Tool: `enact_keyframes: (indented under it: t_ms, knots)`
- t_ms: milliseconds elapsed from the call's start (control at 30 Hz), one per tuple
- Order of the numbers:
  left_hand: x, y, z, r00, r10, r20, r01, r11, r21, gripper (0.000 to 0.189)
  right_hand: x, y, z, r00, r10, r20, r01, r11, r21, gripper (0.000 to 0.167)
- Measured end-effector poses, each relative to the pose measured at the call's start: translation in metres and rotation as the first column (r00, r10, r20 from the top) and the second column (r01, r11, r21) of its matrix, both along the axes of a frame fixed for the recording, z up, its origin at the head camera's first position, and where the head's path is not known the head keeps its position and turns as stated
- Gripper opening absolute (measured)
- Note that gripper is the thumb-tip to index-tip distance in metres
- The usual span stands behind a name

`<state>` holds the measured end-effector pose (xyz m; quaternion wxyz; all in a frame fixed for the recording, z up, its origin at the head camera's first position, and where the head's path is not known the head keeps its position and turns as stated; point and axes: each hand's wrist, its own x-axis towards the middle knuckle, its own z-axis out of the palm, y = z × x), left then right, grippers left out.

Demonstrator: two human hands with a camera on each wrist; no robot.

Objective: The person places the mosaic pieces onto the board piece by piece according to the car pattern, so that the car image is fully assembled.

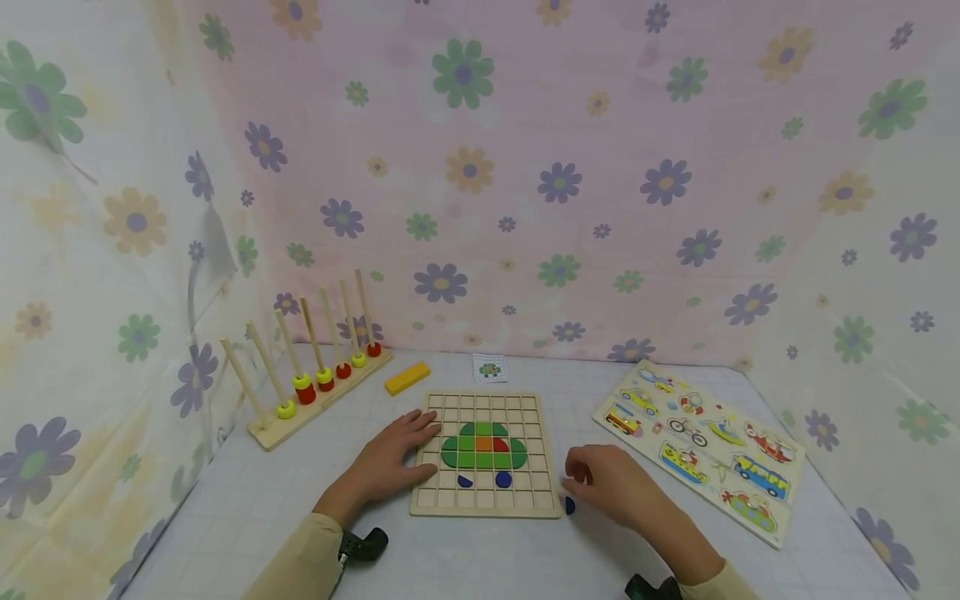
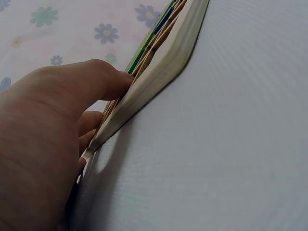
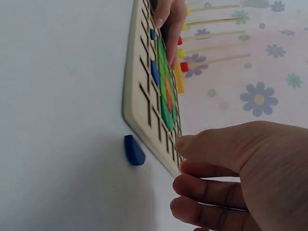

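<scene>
A wooden grid board [image 1: 486, 500] lies in the middle of the table, with green, orange and red pieces [image 1: 483, 446] forming a rounded shape in its cells. Two blue pieces, a half-round one [image 1: 465, 482] and a round one [image 1: 503, 479], sit below that shape. My left hand [image 1: 393, 454] rests at the board's left edge, fingers spread and thumb on the rim. Beside the right edge, my right hand [image 1: 615, 483] hovers with loosely bent fingers and nothing held. Just off the board's lower right corner lies another blue half-round piece [image 3: 134, 151], close to that hand.
A bead stand with upright pegs [image 1: 322, 404] stands at the left. Near it lies a yellow block [image 1: 407, 378]. A small pattern card [image 1: 490, 368] is behind the board. A vehicle picture puzzle [image 1: 697, 450] lies at the right, and flowered cloth [image 1: 510, 167] hangs around the table.
</scene>
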<state>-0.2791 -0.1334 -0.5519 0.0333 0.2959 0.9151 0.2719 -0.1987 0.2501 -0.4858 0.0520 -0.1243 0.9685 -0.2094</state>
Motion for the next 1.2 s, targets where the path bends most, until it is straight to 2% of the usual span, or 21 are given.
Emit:
enact_keyframes:
  t_ms: [300,433,700,933,1200]
  knots:
    - [0.001,0.001,0.001,1.0,0.003,0.0,-0.003,1.0,0.003,0.071,0.003,0.008,-0.017,0.995,0.011,0.102,-0.01,1.0,-0.014,0.021]
    - [0.0,0.0,0.0,1.0,0.004,-0.005,-0.004,1.0,0.005,0.071,0.005,0.007,-0.02,0.992,0.008,0.129,-0.006,1.0,-0.012,0.022]
    - [0.0,0.0,0.001,1.0,0.002,-0.012,-0.002,1.0,0.006,0.07,0.007,0.007,-0.018,0.994,0.071,0.078,-0.07,0.997,-0.008,0.019]
    - [-0.001,-0.001,-0.002,1.0,-0.004,-0.009,0.004,1.0,0.011,0.071,0.008,0.007,-0.02,0.993,0.117,-0.013,-0.117,0.993,0.012,0.024]
    - [-0.001,0.0,-0.005,1.0,0.007,-0.015,-0.007,1.0,-0.001,0.071,0.004,0.007,-0.016,0.994,0.097,-0.044,-0.098,0.995,-0.009,0.021]
